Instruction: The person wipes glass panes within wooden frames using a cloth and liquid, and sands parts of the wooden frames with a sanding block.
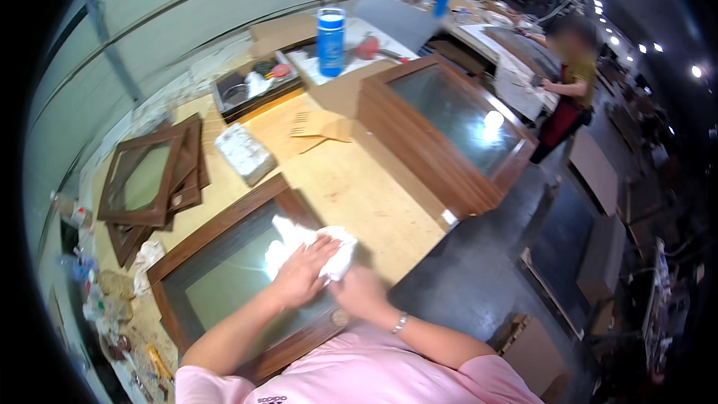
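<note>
A bunched white cloth (341, 253) lies over the right part of a brown wooden framed glass panel (217, 243) directly before me. My left hand (303, 273) is closed over the cloth, its fingers pressing it from above. Beside it, my right hand (360, 292) meets the cloth's lower right edge and appears to grip it; its fingertips are hidden and slightly blurred. The panel rests on a pale wooden worktable (340, 179), its near edge close to my body.
Several smaller frames (142, 179) are stacked at left, near a whitish block (245, 153). A larger glazed frame (449, 131) stands at right. Farther back are a box of small items (258, 90) and a blue bottle (330, 41). Another person (572, 78) works at the far right.
</note>
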`<state>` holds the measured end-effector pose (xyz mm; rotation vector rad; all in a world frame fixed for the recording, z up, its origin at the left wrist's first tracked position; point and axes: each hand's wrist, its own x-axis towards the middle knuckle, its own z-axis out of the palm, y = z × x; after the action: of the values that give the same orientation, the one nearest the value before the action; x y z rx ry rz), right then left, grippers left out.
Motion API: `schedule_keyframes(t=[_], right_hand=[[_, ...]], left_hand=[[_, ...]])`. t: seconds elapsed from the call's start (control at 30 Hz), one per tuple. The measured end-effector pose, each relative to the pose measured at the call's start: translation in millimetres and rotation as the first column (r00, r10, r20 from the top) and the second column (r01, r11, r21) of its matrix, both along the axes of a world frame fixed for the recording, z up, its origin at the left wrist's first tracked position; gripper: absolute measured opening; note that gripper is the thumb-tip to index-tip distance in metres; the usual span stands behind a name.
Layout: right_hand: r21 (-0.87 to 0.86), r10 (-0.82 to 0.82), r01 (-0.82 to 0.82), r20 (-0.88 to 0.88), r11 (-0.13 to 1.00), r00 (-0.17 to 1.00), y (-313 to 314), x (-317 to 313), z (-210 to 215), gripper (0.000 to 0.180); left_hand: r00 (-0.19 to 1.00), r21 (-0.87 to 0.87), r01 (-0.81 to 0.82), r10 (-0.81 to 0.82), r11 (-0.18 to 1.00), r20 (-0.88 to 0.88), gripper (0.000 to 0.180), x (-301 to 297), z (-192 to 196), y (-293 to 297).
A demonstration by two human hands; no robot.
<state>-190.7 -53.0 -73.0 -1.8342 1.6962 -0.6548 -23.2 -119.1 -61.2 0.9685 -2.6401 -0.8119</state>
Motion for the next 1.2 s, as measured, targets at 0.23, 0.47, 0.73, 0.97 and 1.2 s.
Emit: schedule_keyframes(t=[0.23, 0.47, 0.73, 0.97, 1.2], right_hand=[[0.124, -0.043, 0.049, -0.051, 0.991, 0.998, 5, 18, 3, 0.045], [0.08, -0.292, 0.298, 0.547, 0.951, 0.785, 7, -18, -71, 0.034], [0.333, -0.421, 0.264, 0.623, 0.905, 0.66, 3, -22, -51, 0.049], [0.244, -0.386, 0.299, 0.609, 0.922, 0.693, 1, -23, -63, 0.035], [0.093, -0.236, 0.221, 0.206, 0.971, 0.95, 5, -7, -20, 0.02]], left_hand=[[0.823, -0.27, -0.559, 0.565, 0.784, -0.063, 0.056, 47, -16, -100], [0.943, 0.221, 0.041, 0.035, 0.974, -0.331, 0.042, 23, 10, 79], [0.902, -0.143, -0.28, 0.209, 0.949, -0.379, 0.038, 11, -16, 16], [0.837, 0.445, 0.037, 0.216, 0.895, -0.503, 0.017, 52, 17, 97], [0.88, -0.448, -0.464, 0.454, 0.764, -0.138, 0.038, 14, -6, -17]])
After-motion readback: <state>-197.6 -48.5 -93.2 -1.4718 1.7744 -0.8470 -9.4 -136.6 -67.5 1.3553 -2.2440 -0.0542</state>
